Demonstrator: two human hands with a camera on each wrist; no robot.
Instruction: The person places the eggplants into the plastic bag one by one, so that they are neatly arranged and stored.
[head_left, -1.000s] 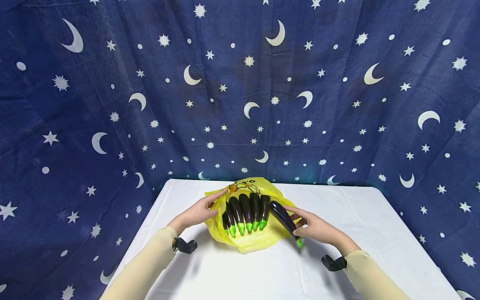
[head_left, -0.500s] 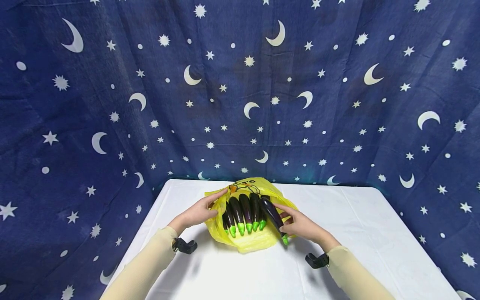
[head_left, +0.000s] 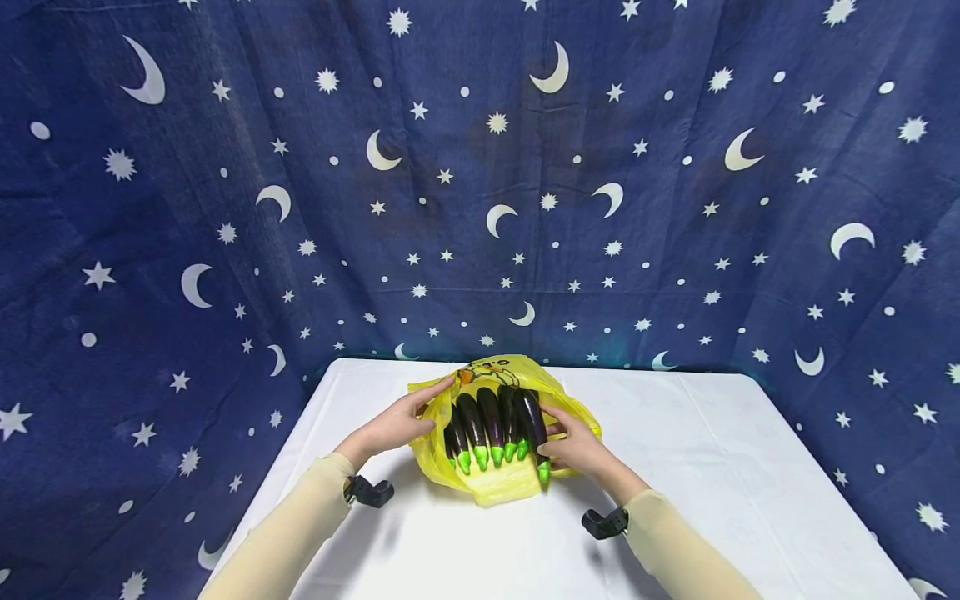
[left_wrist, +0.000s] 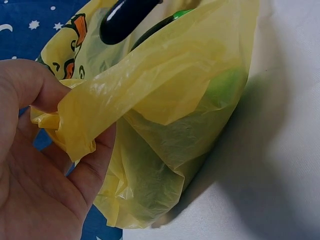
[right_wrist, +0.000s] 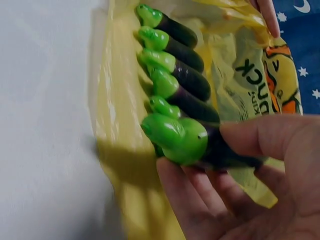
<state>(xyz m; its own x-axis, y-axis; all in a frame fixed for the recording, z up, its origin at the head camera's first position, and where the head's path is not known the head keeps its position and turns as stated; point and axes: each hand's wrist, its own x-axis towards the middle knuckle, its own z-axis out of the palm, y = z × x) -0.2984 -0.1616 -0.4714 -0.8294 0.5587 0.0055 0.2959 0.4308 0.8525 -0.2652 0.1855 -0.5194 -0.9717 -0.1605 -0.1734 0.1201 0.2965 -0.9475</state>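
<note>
A yellow plastic bag [head_left: 506, 490] lies on the table with its mouth towards me, several dark purple eggplants [head_left: 491, 423] side by side inside, green stem ends facing out. My left hand [head_left: 396, 427] holds the bag's left edge; in the left wrist view a fold of the yellow plastic [left_wrist: 82, 115] sits between thumb and fingers. My right hand [head_left: 581, 448] grips another eggplant [right_wrist: 187, 140] between thumb and fingers, at the right end of the row in the bag's mouth. Its green end points towards me, and the fingers partly cover its body.
A white cloth covers the table [head_left: 675, 467]. Behind and at the sides hangs a dark blue curtain [head_left: 450, 217] with moons and stars. The bag's upper side carries a printed duck picture [right_wrist: 280, 75]. Each wrist wears a black camera band [head_left: 603, 523].
My right hand has moved left with its eggplant, from the bag's right edge to beside the row, and the eggplant has turned more upright in the head view. My left hand has stayed put.
</note>
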